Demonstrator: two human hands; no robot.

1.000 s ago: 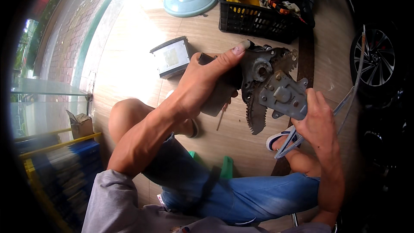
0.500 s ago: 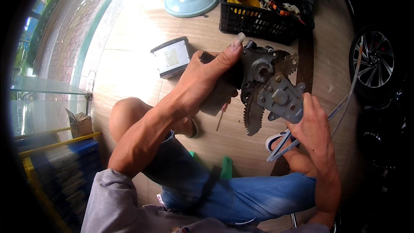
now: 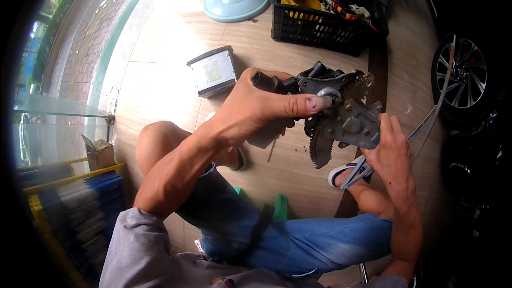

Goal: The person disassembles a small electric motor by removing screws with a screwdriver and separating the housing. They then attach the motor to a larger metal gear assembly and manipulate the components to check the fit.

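Up in front of me is a greasy window regulator (image 3: 358,127), a grey metal plate with bolts and a toothed sector gear (image 3: 321,150). My left hand (image 3: 258,104) is closed around the black motor part (image 3: 261,80) at its left side, thumb stretched across the round hub. The left fingers are mostly hidden underneath. My right hand (image 3: 392,149) grips the right end of the plate. Long thin metal arms (image 3: 354,175) extend from beneath that hand, both toward the lower left and up to the right.
A boxy unit with a pale label (image 3: 213,71) lies on the tiled floor. Behind it are a round stand base (image 3: 237,0) and a black crate (image 3: 320,34) of parts. At right is a car wheel (image 3: 463,77); at left, a shelf with a torn carton (image 3: 100,153). Green plastic (image 3: 281,206) shows by my legs.
My left thumb has come down from the upper edge onto the hub. The regulator has tilted and shifted slightly right, its arms moving with it. My right hand keeps its grip.
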